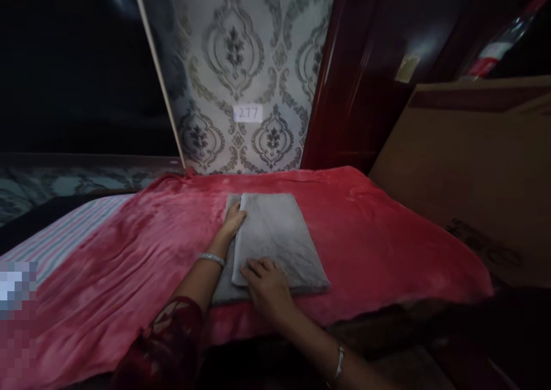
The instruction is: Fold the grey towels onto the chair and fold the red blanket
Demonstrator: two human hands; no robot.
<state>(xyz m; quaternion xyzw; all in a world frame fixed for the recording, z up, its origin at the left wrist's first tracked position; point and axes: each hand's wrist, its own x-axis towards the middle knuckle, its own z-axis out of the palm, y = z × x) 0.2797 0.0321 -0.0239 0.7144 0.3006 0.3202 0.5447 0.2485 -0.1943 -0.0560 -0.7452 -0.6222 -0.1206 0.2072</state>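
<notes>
A folded grey cloth, soft and plush-looking, lies on a red blanket. Its upper layers are stacked over a lower layer that sticks out along the left side and the near edge. My left hand is closed at the left edge of the upper fold, toward the far end, with some fingers hidden. Near the close left corner, my right hand rests on top of the cloth, its fingers apart and slightly bent. Both wrists wear bracelets.
A striped cloth shows at the left of the red blanket. Behind stand a dark screen and a patterned wall with a "277" label. At right, a large cardboard box has a plastic bottle above it.
</notes>
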